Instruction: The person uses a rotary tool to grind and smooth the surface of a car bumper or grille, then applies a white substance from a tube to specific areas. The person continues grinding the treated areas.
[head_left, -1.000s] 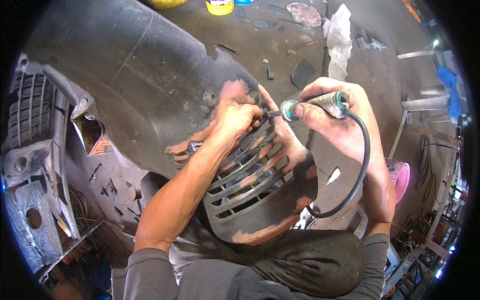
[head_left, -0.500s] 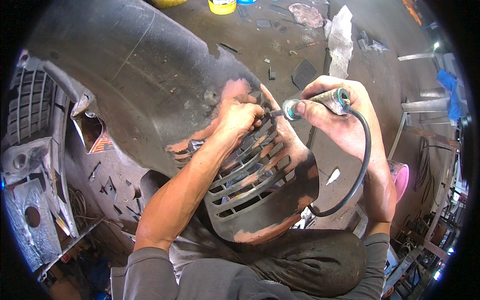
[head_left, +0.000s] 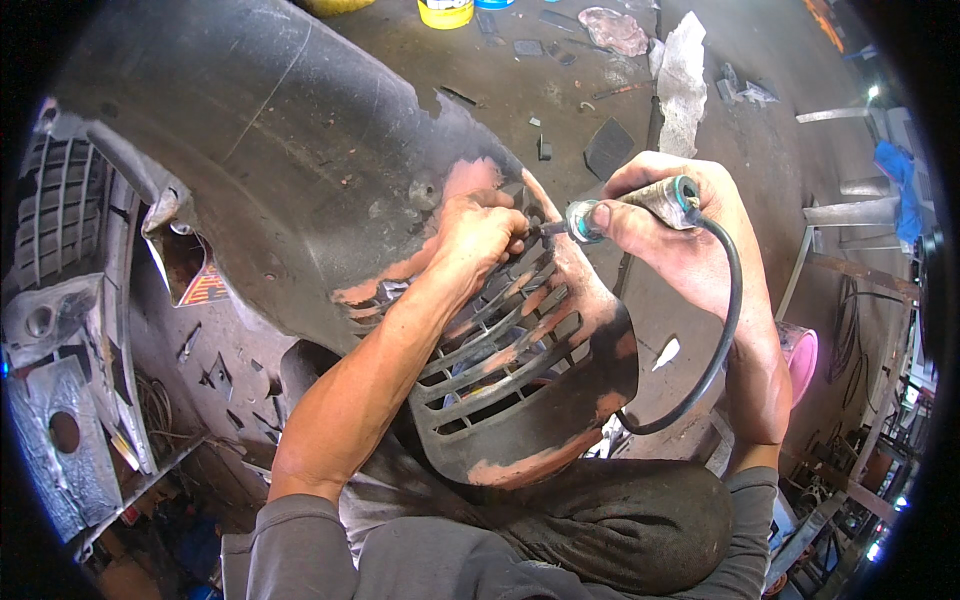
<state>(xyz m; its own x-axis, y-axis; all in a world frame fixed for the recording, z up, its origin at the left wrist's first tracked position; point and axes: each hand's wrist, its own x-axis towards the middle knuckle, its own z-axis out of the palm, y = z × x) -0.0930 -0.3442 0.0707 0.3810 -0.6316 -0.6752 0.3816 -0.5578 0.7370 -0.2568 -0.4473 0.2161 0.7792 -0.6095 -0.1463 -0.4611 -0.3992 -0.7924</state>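
Note:
A dark car bumper (head_left: 330, 150) with salmon-coloured sanded patches lies across my lap, its slotted grille part (head_left: 490, 395) toward me. My left hand (head_left: 478, 232) is closed at the upper edge of the grille, fingertips pinched together; whatever they hold, if anything, is hidden. In my right hand (head_left: 680, 235) is what looks like a soldering iron (head_left: 655, 203), with a worn cylindrical handle and teal bands. Its dark tip points left and meets the bumper right beside my left fingertips. A black cable (head_left: 733, 330) loops from the handle's rear down behind the bumper.
Scraps and a dark flat piece (head_left: 608, 148) litter the floor beyond the bumper, near a torn pale sheet (head_left: 683, 85). A yellow tub (head_left: 445, 12) stands at the far edge. At right are a pink bucket (head_left: 798, 365) and metal racking; other grille panels (head_left: 60, 210) lean at left.

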